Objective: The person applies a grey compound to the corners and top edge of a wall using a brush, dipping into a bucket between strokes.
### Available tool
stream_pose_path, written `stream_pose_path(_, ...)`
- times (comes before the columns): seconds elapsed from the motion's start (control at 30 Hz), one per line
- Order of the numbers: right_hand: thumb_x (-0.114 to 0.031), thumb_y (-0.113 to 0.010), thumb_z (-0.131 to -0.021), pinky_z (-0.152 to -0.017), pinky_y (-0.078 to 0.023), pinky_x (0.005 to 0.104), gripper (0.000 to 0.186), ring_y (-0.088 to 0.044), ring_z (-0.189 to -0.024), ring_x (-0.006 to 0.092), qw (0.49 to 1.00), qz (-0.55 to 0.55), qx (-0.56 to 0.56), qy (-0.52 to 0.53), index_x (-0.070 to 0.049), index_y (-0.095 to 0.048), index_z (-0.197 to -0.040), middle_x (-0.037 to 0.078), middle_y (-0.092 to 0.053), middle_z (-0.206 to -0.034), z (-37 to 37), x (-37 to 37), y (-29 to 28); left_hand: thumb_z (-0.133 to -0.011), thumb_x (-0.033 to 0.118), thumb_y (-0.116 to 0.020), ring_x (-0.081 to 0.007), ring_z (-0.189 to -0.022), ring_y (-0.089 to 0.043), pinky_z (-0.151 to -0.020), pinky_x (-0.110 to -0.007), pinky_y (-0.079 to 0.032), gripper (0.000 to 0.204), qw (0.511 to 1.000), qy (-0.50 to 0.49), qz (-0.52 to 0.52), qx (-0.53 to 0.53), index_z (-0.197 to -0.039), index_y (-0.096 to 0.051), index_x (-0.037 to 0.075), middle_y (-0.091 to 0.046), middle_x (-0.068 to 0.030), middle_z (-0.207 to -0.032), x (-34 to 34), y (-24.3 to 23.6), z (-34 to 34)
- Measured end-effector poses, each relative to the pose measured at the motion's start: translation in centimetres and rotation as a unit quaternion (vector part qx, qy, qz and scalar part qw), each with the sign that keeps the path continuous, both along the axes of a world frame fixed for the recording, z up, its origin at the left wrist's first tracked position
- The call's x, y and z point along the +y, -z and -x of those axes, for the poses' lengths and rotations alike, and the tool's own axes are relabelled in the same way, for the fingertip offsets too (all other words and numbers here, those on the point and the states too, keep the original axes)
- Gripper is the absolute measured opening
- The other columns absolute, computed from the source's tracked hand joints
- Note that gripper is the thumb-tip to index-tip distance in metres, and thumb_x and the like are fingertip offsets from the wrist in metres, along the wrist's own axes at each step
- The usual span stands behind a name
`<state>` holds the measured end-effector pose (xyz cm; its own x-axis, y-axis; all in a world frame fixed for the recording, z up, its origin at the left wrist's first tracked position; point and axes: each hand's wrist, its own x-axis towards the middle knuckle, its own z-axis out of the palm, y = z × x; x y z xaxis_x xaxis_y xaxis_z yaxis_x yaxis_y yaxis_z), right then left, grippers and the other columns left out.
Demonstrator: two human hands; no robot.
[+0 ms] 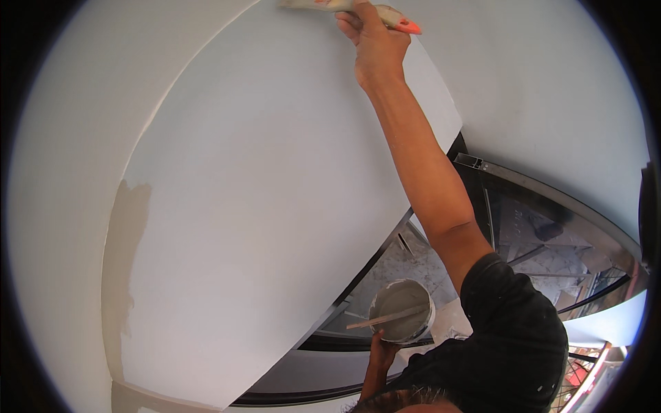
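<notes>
High up, my right hand (379, 48) grips a paintbrush (406, 25) with an orange-tipped handle, its bristles against the upper edge of a pale grey surface (261, 206). My forearm stretches up across that surface. A darker beige-grey patch (124, 261) runs down its left edge. Low in the view, my left hand (382, 351) holds a white bucket (428, 310) of grey paint by its side, fingers closed at the rim. A thin wooden stick (365, 323) lies across the bucket's mouth.
A pale wall (551, 82) rises at the right above a metal-framed opening (530, 179). Through the gaps below, a littered, dusty floor (413, 261) shows far down. Dark trim runs along the surface's lower edge, and metal bars (578, 372) sit at the bottom right.
</notes>
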<state>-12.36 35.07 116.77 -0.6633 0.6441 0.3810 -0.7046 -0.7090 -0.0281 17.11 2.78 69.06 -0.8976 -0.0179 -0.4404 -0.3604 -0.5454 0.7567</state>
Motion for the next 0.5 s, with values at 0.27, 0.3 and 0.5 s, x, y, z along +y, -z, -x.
stream_pose_path(0.27, -0.010, -0.064, -0.094, -0.073, -0.059, 0.0256, 0.012, -0.063, -0.080, 0.0136, 1.000, 0.014, 0.013, 0.007, 0.000, -0.058, -0.095, 0.010, -0.063, -0.091, 1.2, -1.4, -0.8, -0.085, 0.042, -0.062, -0.0375, -0.133, -0.043, -0.101, -0.058, -0.042, 0.082, 1.000, 0.004, 0.023, 0.003, -0.149, -0.028, 0.006, -0.038, -0.0172, -0.148, 0.4, -0.3, -0.1)
stream_pose_path(0.3, -0.010, -0.064, -0.094, -0.073, -0.059, 0.0254, 0.012, -0.063, -0.080, 0.0137, 1.000, 0.018, 0.015, 0.005, 0.000, -0.057, -0.094, 0.010, -0.063, -0.091, 1.4, -1.6, -0.8, -0.085, 0.042, -0.062, -0.0374, -0.133, -0.044, -0.101, -0.057, -0.043, 0.081, 1.000, 0.002, 0.021, 0.004, -0.149, -0.028, 0.006, -0.039, -0.0172, -0.148, 0.4, -0.2, -0.1)
stream_pose_path(0.5, -0.010, -0.063, -0.095, -0.072, -0.058, 0.0247, 0.013, -0.063, -0.079, 0.0136, 0.999, 0.027, 0.025, 0.003, 0.001, -0.057, -0.092, 0.010, -0.063, -0.090, 2.6, -2.2, -0.6, -0.085, 0.042, -0.061, -0.0372, -0.132, -0.045, -0.100, -0.057, -0.043, 0.079, 1.000, -0.007, 0.021, 0.009, -0.149, -0.030, 0.006, -0.040, -0.0172, -0.147, 0.9, -0.5, -0.1)
